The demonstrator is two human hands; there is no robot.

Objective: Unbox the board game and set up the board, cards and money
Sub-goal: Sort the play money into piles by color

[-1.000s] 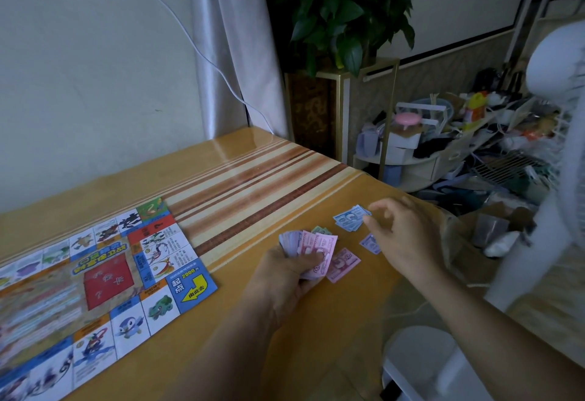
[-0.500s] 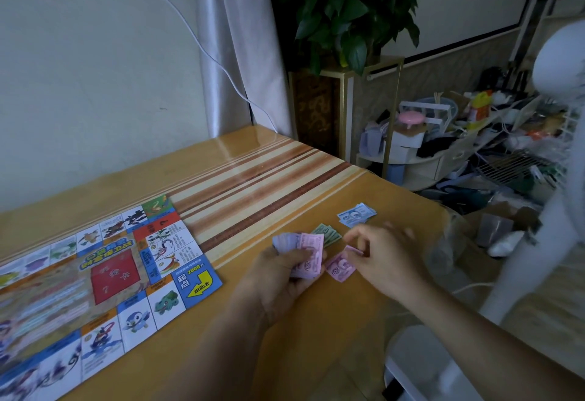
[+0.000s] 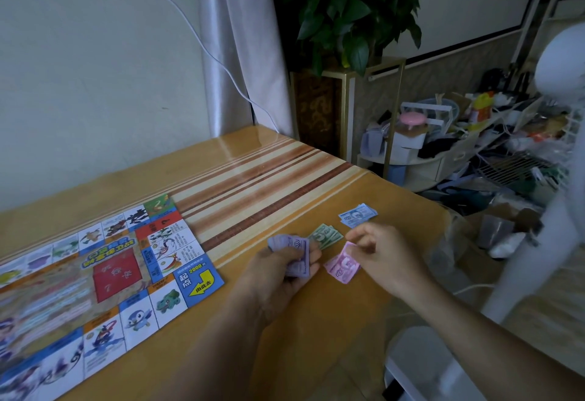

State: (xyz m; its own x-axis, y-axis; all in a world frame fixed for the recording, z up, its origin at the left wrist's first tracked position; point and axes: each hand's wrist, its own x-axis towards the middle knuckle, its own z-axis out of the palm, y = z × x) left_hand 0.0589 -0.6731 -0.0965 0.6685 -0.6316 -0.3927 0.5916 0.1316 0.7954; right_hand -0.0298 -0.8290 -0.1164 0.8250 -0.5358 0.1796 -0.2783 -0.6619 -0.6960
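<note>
The colourful game board (image 3: 95,280) lies unfolded on the left of the wooden table (image 3: 259,179). My left hand (image 3: 281,271) grips a small fan of purple play-money notes (image 3: 292,250). Just right of it my right hand (image 3: 383,255) pinches the top corner of the pink notes (image 3: 343,266), which lie on the table. A little pile of green notes (image 3: 326,236) sits between the hands, and a pile of blue notes (image 3: 357,214) lies beyond the right hand.
The table's right edge runs just past the blue notes. A white fan (image 3: 557,147) stands right of it, with a cluttered shelf (image 3: 443,160) and floor items behind. A potted plant (image 3: 351,11) on a gold stand is at the back corner.
My right hand drew back from the blue notes to the pink pile. The pink notes that were in my left hand's fan have gone; only purple ones are left there.
</note>
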